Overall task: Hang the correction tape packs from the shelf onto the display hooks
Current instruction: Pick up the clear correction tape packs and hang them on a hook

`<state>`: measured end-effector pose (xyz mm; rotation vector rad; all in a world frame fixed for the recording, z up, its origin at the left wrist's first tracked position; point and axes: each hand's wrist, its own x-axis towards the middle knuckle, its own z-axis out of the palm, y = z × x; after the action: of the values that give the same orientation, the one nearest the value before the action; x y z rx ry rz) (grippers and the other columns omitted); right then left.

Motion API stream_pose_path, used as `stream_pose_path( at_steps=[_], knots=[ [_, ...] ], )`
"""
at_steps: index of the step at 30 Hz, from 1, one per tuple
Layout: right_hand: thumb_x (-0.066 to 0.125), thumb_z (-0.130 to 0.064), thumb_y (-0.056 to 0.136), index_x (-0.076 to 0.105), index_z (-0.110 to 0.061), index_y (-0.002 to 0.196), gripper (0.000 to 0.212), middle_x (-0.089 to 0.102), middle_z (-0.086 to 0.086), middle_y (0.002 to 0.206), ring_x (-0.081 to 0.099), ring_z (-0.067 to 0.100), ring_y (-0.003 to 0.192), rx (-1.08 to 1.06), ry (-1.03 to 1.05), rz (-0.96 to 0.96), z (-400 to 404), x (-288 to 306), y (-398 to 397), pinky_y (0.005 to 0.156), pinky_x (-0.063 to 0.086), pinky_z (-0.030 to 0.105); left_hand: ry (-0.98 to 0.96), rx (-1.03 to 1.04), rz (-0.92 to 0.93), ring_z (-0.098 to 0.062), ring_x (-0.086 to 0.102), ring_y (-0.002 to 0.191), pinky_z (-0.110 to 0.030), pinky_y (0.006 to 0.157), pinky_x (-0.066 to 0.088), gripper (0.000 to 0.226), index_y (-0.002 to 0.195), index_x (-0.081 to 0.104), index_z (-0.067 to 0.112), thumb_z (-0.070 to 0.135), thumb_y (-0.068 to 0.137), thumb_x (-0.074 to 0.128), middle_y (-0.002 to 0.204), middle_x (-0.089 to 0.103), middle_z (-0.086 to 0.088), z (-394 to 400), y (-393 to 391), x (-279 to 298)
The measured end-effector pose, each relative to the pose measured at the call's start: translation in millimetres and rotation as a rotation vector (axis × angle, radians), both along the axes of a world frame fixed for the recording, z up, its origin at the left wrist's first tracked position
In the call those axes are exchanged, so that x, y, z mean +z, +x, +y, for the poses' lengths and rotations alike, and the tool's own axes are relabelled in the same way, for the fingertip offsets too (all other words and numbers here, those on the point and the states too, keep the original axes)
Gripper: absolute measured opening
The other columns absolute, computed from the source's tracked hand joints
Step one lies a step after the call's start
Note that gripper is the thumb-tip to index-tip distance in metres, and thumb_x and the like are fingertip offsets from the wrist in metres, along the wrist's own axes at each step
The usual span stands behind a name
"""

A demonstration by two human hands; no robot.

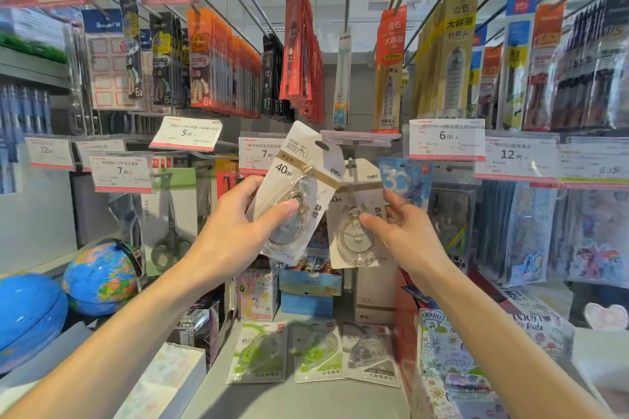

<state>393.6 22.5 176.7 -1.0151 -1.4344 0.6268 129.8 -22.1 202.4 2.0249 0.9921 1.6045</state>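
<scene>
Hands [235,224] [405,231] each hold a pack [296,194] [357,214], edges overlapping.

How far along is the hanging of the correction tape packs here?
Mid-job. One white pack already looks threaded on its hook, steadied by the right hand. The left hand holds a second white pack, tilted and unhung. Three packs still lie on the shelf.

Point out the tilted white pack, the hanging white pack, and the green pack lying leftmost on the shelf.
tilted white pack [299,160]: head view, upper card.
hanging white pack [357,224]: head view, clear blister.
green pack [257,352]: head view, blister middle.
</scene>
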Motion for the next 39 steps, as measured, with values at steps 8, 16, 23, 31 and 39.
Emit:
stream_pose_path(
  at_steps=[8,16,23,31,39],
  knots=[
    [0.066,-0.015,0.101,0.038,-0.019,0.158,0.063,0.061,-0.024,0.118,0.065,0.004,0.094,-0.076,-0.051,-0.06,21.1,-1.7,-23.2,0.081,0.054,0.022,-0.013,-0.018,-0.012,0.003,0.071,0.102,-0.013,0.078,0.055,0.023,0.113,0.064,0.039,0.041,0.092,0.073,0.112,0.075,0.025,3.8,0.2,-6.6],
    [0.065,-0.022,0.102,0.045,-0.025,0.149,0.051,0.067,-0.02,0.113,0.07,-0.009,0.092,-0.124,-0.073,-0.154,28.2,-6.2,-15.5,0.075,0.055,0.016,-0.042,0.0,-0.051,0.0,0.072,0.101,-0.026,0.084,0.054,0.041,0.114,0.062,0.04,0.057,0.078,0.07,0.112,0.075,0.021,9.9,-1.3,-16.2],
    [0.063,-0.033,0.103,0.042,-0.019,0.156,0.059,0.058,0.004,0.149,0.06,0.02,0.125,-0.132,-0.144,-0.195,33.5,-1.6,-12.3,0.094,0.047,0.032,-0.066,-0.005,-0.049,0.001,0.071,0.102,-0.026,0.084,0.054,0.037,0.118,0.062,0.038,0.05,0.084,0.071,0.112,0.075,0.021,11.4,1.4,-19.6],
    [0.068,-0.037,0.099,0.057,-0.019,0.146,0.051,0.07,-0.004,0.133,0.068,0.015,0.119,-0.078,-0.123,-0.141,4.9,-20.6,2.9,0.109,0.053,0.045,-0.146,-0.02,-0.106,-0.006,0.076,0.095,-0.034,0.084,0.056,0.034,0.116,0.061,0.035,0.042,0.086,0.074,0.108,0.079,0.014,12.3,2.5,-37.9],
    [0.073,-0.029,0.097,0.077,-0.03,0.11,0.015,0.082,-0.006,0.107,0.078,0.006,0.095,0.196,-0.143,-0.123,-40.3,-43.3,-8.5,0.077,0.059,0.015,-0.319,-0.13,-0.215,0.0,0.072,0.083,-0.026,0.066,0.055,0.016,0.113,0.065,0.029,0.028,0.097,0.067,0.096,0.077,0.016,3.4,34.2,-73.1]
  ],
)
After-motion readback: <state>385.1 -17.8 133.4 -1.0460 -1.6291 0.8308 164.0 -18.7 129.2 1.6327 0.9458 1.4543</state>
